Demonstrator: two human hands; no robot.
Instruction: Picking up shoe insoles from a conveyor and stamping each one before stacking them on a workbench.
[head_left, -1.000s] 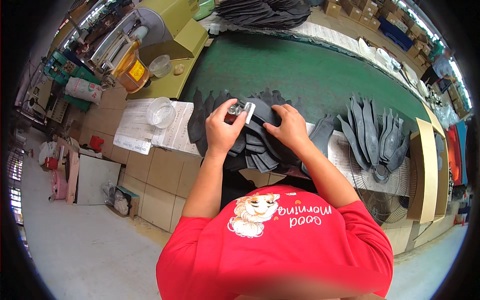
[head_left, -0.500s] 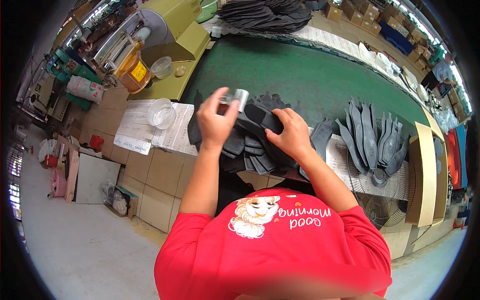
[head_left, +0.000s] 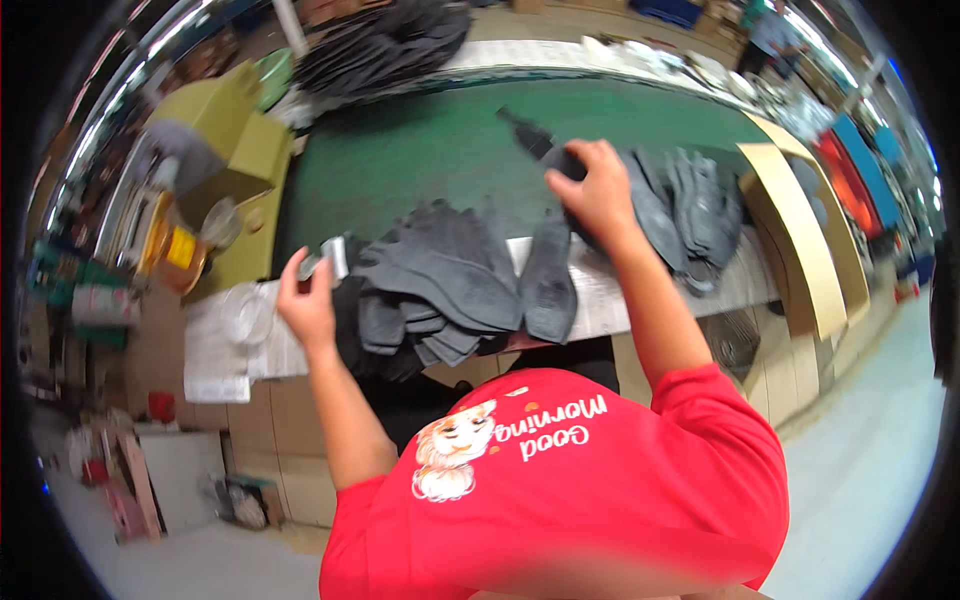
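Since the earlier frames, both hands have parted: they were together over the near pile, and now the right hand (head_left: 598, 190) has reached far and right across the table while the left hand (head_left: 308, 305) has dropped to the near left edge.

Right hand: fingers curled, closed on a dark grey fabric piece (head_left: 548, 150), long and tapering, lifted off the green table top (head_left: 420, 160). The piece looks soft and matte, felt-like, with a narrow tail trailing toward the far left.

Left hand: fingers pinched around a small metallic tool (head_left: 328, 258), shiny with a pale flat part; its exact kind cannot be told.

Between the hands lies a pile of grey cut pieces (head_left: 450, 285), overlapping in a fan, each elongated with rounded ends, hanging over the near edge of a white perforated sheet (head_left: 620, 290). A second pile of similar pieces (head_left: 690, 205) lies to the right, just beyond the right hand. A third dark heap (head_left: 380, 45) sits at the far edge.

Left of the table: a clear plastic cup (head_left: 243, 312) on paper, and yellow-green boxes (head_left: 235, 130). A curved tan board (head_left: 790, 230) stands at the right.
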